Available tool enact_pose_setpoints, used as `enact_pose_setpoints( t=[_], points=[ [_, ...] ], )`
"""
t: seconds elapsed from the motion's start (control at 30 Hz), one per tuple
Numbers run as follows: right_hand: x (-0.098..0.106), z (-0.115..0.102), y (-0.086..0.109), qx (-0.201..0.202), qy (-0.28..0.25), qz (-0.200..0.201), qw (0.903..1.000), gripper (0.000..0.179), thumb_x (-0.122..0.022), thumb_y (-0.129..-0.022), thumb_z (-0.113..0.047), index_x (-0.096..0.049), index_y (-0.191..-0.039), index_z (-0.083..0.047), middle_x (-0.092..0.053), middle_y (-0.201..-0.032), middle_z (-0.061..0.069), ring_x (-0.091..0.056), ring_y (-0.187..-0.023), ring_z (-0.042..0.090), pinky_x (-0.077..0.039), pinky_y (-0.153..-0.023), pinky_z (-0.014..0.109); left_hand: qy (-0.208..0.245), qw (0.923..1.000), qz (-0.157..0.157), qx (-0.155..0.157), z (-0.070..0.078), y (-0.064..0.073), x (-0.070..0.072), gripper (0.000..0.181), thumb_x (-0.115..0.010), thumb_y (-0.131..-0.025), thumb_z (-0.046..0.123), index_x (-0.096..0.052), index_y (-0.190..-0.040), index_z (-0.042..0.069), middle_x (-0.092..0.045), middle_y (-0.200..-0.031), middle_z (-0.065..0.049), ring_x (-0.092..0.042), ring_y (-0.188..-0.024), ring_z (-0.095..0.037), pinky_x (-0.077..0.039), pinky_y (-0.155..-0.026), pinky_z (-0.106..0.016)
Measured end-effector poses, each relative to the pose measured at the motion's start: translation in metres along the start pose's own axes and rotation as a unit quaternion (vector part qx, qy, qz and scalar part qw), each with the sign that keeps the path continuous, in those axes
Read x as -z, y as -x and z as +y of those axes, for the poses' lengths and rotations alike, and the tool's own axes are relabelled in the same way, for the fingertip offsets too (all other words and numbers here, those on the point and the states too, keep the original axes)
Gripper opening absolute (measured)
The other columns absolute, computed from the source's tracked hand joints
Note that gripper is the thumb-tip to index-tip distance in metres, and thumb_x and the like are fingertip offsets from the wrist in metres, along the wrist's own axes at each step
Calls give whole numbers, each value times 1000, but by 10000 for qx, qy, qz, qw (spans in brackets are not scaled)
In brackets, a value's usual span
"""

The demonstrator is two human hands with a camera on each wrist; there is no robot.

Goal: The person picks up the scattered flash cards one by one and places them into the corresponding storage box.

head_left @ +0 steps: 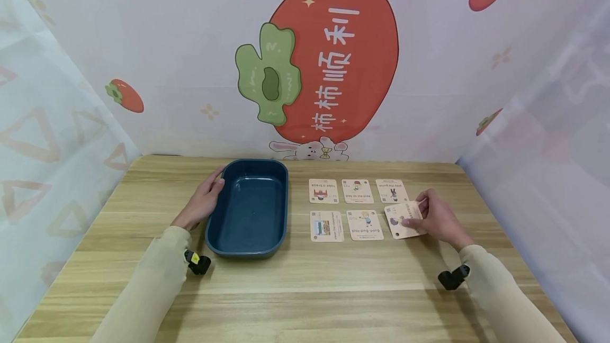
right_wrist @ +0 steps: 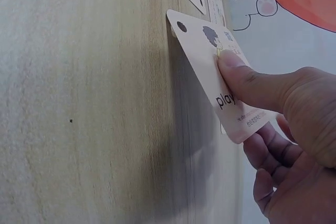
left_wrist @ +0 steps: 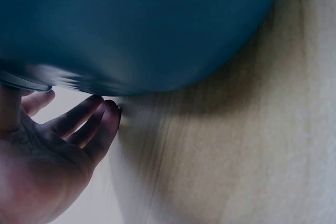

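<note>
A deep blue plastic tray (head_left: 247, 253) stands on the left half of the table. My left hand (head_left: 202, 201) holds its left wall, thumb at the rim and fingers (left_wrist: 107, 124) along the outside. On the right, my right hand (head_left: 440, 218) pinches a picture card (head_left: 402, 221) by its right edge. The right wrist view shows the thumb on its printed face and the card tilted up off the wood, with "play" legible. Beside it lie a "play ping-pong" card (head_left: 365, 225) and a "clean the classroom" card (head_left: 326, 226).
Behind these lie a "take a break" card (head_left: 323, 191), a "play on the slide" card (head_left: 357, 191) and a "play the guitar" card (head_left: 392, 191). A printed cloth (head_left: 190, 57) rises at the wooden table's (head_left: 305, 290) back edge, with cloth at both sides.
</note>
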State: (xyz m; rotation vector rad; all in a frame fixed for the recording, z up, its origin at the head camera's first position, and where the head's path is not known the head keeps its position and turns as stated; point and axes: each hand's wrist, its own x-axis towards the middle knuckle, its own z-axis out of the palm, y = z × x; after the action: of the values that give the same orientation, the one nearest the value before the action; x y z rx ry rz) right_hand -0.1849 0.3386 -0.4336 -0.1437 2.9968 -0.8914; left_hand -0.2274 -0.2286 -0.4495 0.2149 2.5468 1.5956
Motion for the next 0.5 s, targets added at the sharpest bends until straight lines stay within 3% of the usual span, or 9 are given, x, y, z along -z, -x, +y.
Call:
enact_pose_setpoints(
  t=[0.23,0.5],
  points=[
    [4,-5,2,38,130,5,9999,62,-89,-80,-20,-50,-117,9,-51,-89,11,-47,-80,24,-40,-68,34,-15,10000,1,4,0,0,0,57,-27,-113,32,-11,-164,10,-38,-151,-34,-38,-139,-48,-31,-111,-65],
    [9,-7,3,228,240,57,9994,34,-76,-94,-18,-57,-109,7,-55,-83,8,-48,-73,20,-40,-61,31,-14,10000,15,33,-1,-1,1,57,-27,-113,32,-11,-164,11,-36,-153,-33,-36,-140,-48,-30,-112,-65]
  ],
)
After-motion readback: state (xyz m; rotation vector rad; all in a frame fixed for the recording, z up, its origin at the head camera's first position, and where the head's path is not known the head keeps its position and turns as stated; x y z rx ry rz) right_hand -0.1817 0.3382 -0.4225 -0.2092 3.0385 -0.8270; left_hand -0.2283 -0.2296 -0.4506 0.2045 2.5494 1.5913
